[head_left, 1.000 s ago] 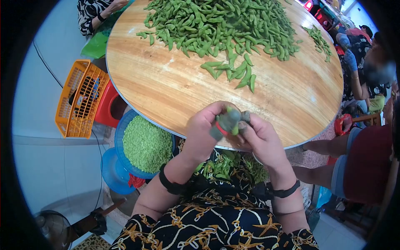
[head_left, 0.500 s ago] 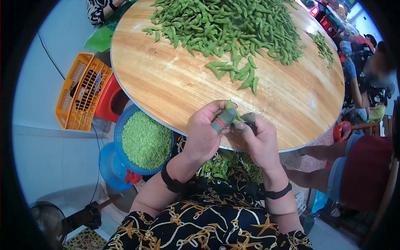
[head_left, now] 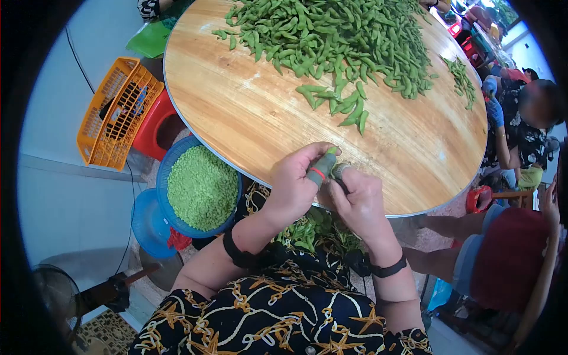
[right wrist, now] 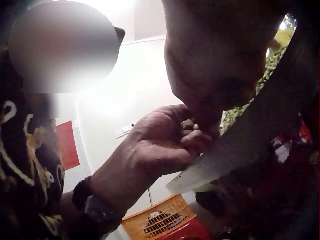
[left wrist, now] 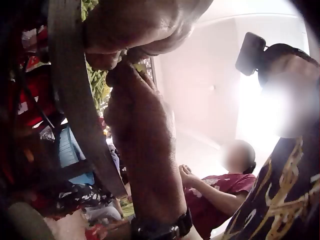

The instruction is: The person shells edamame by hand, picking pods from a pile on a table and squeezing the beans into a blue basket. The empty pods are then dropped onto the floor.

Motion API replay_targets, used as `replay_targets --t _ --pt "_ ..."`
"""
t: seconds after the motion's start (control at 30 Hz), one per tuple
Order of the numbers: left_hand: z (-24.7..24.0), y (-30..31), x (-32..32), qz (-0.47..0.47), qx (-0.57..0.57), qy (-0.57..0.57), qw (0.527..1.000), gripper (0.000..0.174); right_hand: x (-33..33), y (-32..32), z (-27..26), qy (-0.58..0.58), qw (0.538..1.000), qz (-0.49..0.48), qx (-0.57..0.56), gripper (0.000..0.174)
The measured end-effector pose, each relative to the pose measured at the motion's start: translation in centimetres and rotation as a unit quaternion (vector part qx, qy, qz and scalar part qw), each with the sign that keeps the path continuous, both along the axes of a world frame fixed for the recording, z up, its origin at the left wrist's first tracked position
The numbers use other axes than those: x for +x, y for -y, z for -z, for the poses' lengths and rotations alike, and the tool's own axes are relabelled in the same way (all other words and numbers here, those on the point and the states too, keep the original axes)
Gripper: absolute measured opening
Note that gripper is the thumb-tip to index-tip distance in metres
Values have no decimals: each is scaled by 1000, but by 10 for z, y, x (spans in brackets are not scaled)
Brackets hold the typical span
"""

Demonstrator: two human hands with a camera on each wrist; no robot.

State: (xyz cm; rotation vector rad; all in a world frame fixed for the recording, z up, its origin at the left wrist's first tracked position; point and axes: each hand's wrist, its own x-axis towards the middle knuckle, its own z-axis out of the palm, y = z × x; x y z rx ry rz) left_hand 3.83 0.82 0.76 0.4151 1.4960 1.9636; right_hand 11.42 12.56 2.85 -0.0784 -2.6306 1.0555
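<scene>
My left hand [head_left: 291, 180] is at the near edge of the round wooden table [head_left: 254, 118], pinching a green soybean pod [head_left: 332, 150]. A grey-green cover with a red band [head_left: 319, 172] sits on its thumb. Right beside it, my right hand [head_left: 362, 198] has its fingers curled, with a dark cover on the index finger. I cannot tell whether its fingertips grip the pod. Both hands meet in the left wrist view, where they are dark. Several loose pods [head_left: 349, 106] lie in front of them, below a large heap of pods [head_left: 337, 38].
Shelled green beans [head_left: 202, 189] fill a blue basket [head_left: 164, 168] at the left. An orange crate [head_left: 112, 115] rests by a red stool [head_left: 155, 133]. More pods [head_left: 307, 232] lie on my lap under the table edge. At the right a person in dark red [head_left: 506, 260] is close by.
Earlier the pod stood between both hands' fingertips; now its visible end shows at the left hand. The right hand has shifted slightly left and down. The whole view has turned a little.
</scene>
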Motion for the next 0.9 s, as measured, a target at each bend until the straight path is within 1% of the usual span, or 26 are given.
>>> replay_targets --t 0.07,0.13,0.17,0.2,0.23,0.27,0.3,0.37,0.4,0.43,0.5,0.53,0.57,0.6,0.63,0.67,0.7,0.73,0.77,0.8,0.83,0.9 --pt "1 -2 0 -2 -21 -51 998 23 1 -2 2 -9 1000 5 18 21" --pt "5 -1 0 -3 -14 -43 999 26 3 -7 6 52 997 -10 -53 13" --pt "5 0 -1 -2 -8 -35 999 30 2 -11 3 51 997 -11 -53 13" --pt "2 2 -3 -2 -9 -36 999 30 2 -15 -2 68 978 -9 -197 10" --pt "-4 3 -6 -26 -81 -180 980 38 0 -18 -5 83 938 -6 -337 9" --pt "-10 3 -8 -50 -150 -320 934 47 -2 -22 -3 47 931 28 -362 14" --pt "-15 3 -5 -49 -150 -320 934 47 -4 -23 -4 47 930 29 -362 14" --pt "-21 4 1 34 -156 -352 922 60 -5 -23 -8 50 895 71 -438 13" --pt "-17 2 1 36 -134 -393 909 62 -7 -20 -7 34 931 64 -357 13" --pt "-15 2 2 38 -133 -393 909 62 -6 -21 -7 34 931 66 -357 13" --pt "-16 4 1 66 -111 -371 919 63 -4 -23 -7 66 917 4 -392 12" --pt "-18 5 0 66 -111 -370 920 63 -3 -19 -7 56 895 -12 -443 14" --pt "-21 7 -3 97 -78 -315 941 64 -1 -17 -5 58 895 -12 -443 14" --pt "-23 7 -5 127 -43 -260 956 64 -1 -16 -2 37 884 -8 -465 14" --pt "-22 7 -6 128 -43 -259 956 64 0 -15 -1 15 873 -4 -487 15" --pt "-22 8 -7 129 -1 -198 972 63 2 -15 0 16 873 -3 -487 15" --pt "-21 8 -8 129 40 -136 981 61 4 -16 0 29 846 -19 -533 15" --pt "-21 8 -8 130 39 -136 981 61 5 -16 1 41 815 -33 -577 14" --pt "-20 7 -8 127 63 -90 986 62 4 -14 1 41 815 -32 -577 14" --pt "-19 7 -8 125 87 -42 987 62 3 -10 1 26 805 -23 -592 13" --pt "-19 6 -7 125 87 -41 987 62 3 -8 0 10 795 -15 -606 12" --pt "-22 6 -6 115 102 -26 988 53 2 -6 -2 13 791 1 -611 12"
